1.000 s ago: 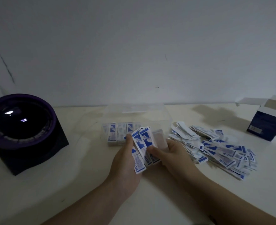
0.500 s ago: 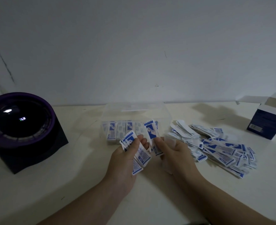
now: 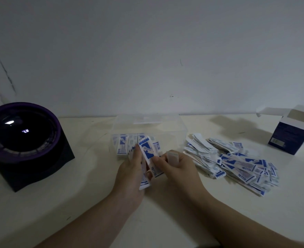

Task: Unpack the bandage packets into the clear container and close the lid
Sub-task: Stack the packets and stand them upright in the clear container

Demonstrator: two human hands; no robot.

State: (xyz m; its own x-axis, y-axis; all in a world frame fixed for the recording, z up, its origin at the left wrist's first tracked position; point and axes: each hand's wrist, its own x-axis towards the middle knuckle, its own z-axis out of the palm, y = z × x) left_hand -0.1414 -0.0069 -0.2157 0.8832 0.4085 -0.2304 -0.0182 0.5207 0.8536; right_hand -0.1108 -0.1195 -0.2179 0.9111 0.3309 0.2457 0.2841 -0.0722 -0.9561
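Observation:
A clear container (image 3: 167,128) stands open at the table's middle back, with a row of blue-and-white bandage packets (image 3: 123,144) upright inside its left part. Just in front of it, my left hand (image 3: 129,174) and my right hand (image 3: 176,169) together grip a small stack of bandage packets (image 3: 147,153), held upright between the thumbs. A large loose pile of packets (image 3: 237,161) lies on the table to the right of my right hand. I cannot make out the container's lid.
A black and purple round device (image 3: 22,140) sits at the left. An open dark blue cardboard box (image 3: 290,133) stands at the far right. A white wall (image 3: 147,51) rises just behind the table's far edge.
The packets were fanned apart between my two hands; now both hands have come together and squared them into one upright stack in front of the container.

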